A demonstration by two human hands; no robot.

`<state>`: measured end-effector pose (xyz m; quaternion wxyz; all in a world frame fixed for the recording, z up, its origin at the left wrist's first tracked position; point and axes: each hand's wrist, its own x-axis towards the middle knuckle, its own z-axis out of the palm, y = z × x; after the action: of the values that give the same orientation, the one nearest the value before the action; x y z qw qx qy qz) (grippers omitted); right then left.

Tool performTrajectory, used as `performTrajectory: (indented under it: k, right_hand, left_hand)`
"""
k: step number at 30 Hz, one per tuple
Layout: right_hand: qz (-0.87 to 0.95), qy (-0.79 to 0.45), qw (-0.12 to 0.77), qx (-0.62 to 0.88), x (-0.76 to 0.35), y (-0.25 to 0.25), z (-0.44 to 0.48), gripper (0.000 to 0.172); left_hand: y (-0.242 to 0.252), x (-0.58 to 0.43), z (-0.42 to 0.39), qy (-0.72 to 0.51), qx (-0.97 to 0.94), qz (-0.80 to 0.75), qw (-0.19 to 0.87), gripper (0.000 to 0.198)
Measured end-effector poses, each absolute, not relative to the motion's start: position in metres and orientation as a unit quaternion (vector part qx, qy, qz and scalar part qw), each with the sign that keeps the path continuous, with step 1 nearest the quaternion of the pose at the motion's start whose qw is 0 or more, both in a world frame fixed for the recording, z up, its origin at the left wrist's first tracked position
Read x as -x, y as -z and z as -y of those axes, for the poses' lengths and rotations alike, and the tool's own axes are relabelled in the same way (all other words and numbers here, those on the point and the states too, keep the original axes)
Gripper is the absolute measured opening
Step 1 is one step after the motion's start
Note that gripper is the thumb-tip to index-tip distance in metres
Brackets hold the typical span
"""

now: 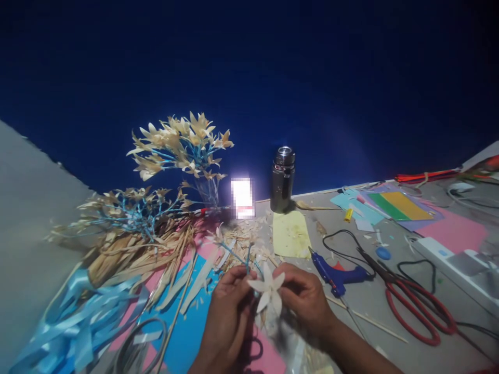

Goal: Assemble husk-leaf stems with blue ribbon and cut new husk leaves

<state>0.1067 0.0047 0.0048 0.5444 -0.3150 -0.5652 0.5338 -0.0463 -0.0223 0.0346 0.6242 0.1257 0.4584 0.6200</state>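
In front of me a pale, pointed-petal artificial flower [268,291] is held between both hands. My left hand [233,306] is closed at its left side, thumb and fingers pinching near the base of the petals. Closed too, my right hand [307,297] pinches at the right-hand petals. Blue-wrapped stems [234,252] with small blossoms rise just beyond my left fingers, and I cannot tell whether they join this flower. Right of my right hand lies a blue glue gun [339,275], beside red-handled scissors [415,309].
Similar flowers [175,137] stand in a clear vase [209,191], with more blue-stemmed ones [144,213] lower left. A dark flask [282,184] stands at the back. Dried husks [113,257] and blue ribbon [83,317] lie left. A white power strip [456,262] and coloured sheets [401,205] lie right.
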Motion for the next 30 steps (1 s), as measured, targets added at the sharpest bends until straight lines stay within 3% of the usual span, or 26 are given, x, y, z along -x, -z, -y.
performTrajectory:
  k: [8, 17, 26, 30]
  right_hand:
    - [0.559, -0.534, 0.519, 0.364, -0.105, 0.003, -0.003, 0.001]
    - [0.447, -0.62, 0.515, 0.388, -0.098, 0.009, 0.001, 0.023]
    - [0.573, -0.517, 0.463, 0.436, -0.098, 0.001, -0.001, 0.012]
    - [0.589, -0.504, 0.45, 0.444, -0.099, -0.003, -0.004, 0.012]
  left_hand:
    - [-0.036, 0.049, 0.021, -0.621, -0.087, -0.437, 0.645, 0.041]
    - [-0.024, 0.047, 0.021, -0.607, -0.101, -0.43, 0.661, 0.041]
    - [-0.012, 0.041, 0.029, -0.563, -0.2, -0.467, 0.651, 0.03]
    - [-0.018, 0.039, 0.03, -0.542, -0.251, -0.533, 0.599, 0.038]
